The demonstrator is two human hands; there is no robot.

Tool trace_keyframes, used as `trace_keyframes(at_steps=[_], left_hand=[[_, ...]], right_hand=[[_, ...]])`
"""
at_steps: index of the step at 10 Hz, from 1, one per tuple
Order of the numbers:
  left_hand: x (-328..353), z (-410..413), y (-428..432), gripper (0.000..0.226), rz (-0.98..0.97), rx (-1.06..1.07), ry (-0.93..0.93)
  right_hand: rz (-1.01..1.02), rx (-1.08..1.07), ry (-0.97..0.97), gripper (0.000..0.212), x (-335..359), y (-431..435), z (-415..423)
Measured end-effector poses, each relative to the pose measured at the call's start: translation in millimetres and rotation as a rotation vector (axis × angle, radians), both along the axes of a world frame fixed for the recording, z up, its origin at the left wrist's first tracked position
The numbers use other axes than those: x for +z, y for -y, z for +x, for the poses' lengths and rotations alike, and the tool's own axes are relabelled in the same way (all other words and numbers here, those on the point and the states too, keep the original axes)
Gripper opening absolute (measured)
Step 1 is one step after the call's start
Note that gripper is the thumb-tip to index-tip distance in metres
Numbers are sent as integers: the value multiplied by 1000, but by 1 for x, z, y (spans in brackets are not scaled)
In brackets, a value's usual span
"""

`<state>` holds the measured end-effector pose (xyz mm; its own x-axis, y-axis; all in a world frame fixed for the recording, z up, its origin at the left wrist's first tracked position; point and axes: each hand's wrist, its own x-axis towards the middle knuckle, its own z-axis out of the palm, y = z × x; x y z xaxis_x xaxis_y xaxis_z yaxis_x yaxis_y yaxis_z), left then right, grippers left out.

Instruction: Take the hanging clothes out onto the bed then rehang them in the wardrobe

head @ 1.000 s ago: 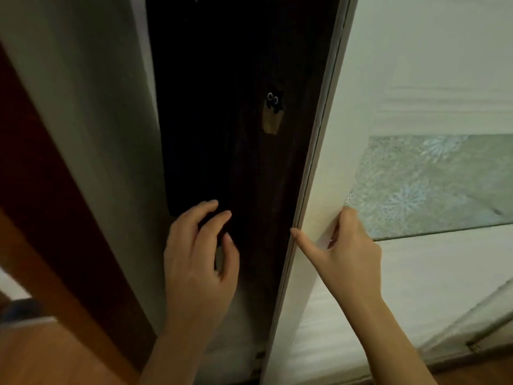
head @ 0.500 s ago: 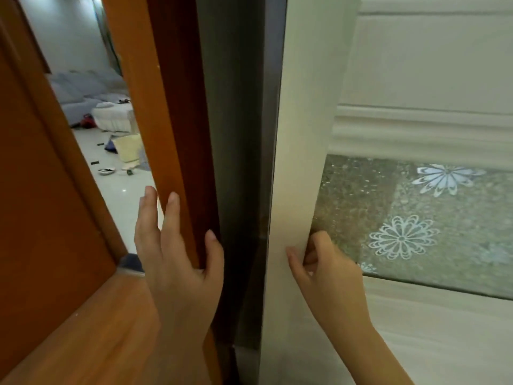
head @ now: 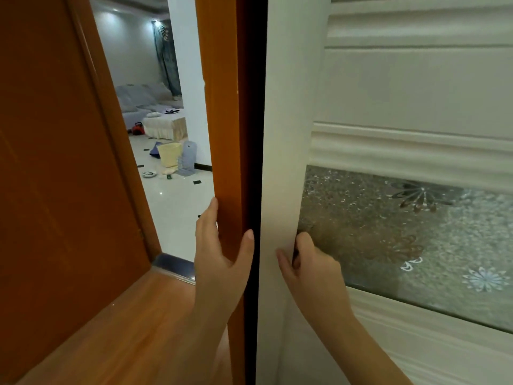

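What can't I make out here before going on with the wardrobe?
All in the head view:
- Hanging clothes, wardrobe inside: only a thin dark gap shows beside the white wardrobe door.
- Bed: outside the frame.
- Left hand: most fingers hidden behind the orange door frame.
- Right hand: fingertips tucked into the door's recess.
- Floor items in the far room: too small.

Doorframe (head: 222, 107) left of wardrobe door (head: 288, 107), seemingly touching

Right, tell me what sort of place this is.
Likely a home bedroom: a white wardrobe door with flowered glass, an open wooden door, and a sofa in the room beyond.
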<state>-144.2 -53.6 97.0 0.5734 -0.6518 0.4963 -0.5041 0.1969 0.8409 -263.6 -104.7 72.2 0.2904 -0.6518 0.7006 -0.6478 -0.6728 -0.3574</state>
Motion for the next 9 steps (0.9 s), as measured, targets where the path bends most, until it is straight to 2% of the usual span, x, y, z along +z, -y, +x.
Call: trace_keyframes(at_steps=[2, 4, 6, 7, 8, 9], left_hand=[[-1, 7, 6, 57, -83, 12, -70], [-4, 6, 7, 54, -86, 21, -60], [5, 8, 7, 48, -91, 11, -138], [15, 9, 3, 48, -66, 36, -115], [20, 6, 3, 50, -96, 89, -2], [25, 0, -2, 55, -203, 196, 215]], right_hand=[[-49, 38, -4, 33, 1, 3, 19], [-29, 15, -38, 36, 4, 1, 23], [175, 115, -22, 26, 7, -3, 18], [481, 253, 18, 17, 9, -9, 2], [470, 258, 28, 21, 10, -10, -21], [442, 203, 127, 13, 21, -10, -52]])
